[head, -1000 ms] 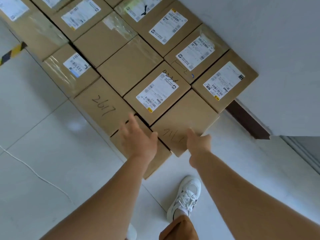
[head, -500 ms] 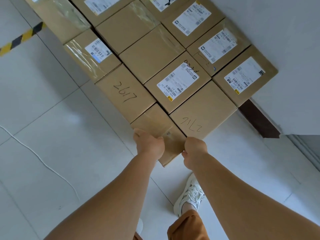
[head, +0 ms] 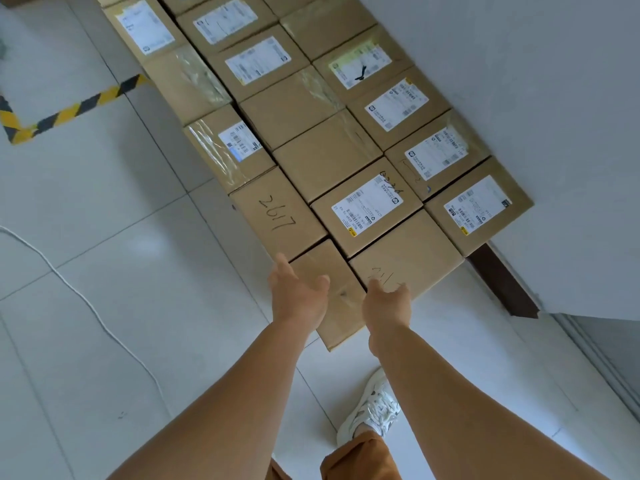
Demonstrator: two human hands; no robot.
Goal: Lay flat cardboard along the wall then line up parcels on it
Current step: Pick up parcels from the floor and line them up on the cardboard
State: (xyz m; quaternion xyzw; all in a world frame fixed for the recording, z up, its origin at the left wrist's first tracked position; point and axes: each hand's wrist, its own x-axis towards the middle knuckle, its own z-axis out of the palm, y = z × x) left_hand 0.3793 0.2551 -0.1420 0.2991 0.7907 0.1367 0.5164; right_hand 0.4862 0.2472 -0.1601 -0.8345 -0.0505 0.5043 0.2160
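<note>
**Both hands spread above the end parcel**

Nothing is gripped: the left hand (head: 298, 296) and the right hand (head: 386, 304) are seen with fingers spread, held over the nearest parcel (head: 332, 299), and whether the palms touch it cannot be told. That parcel is set at the near end of the outer row, just behind the box marked 2617 (head: 277, 216) and beside the hand-numbered box (head: 405, 261); its near end juts further toward the person than its neighbour does. The rest of the parcels are packed in three rows along the wall (head: 519, 98). The flat cardboard cannot be made out under them.

The step in hand is judged to be the squaring of this last parcel. It would best be done with flat palms placed on its near end face and a level push given along the row, until the seam with 2617 is closed. The shoe (head: 374, 410) should be kept clear, and the white cord (head: 86, 299) on the floor avoided.
</note>
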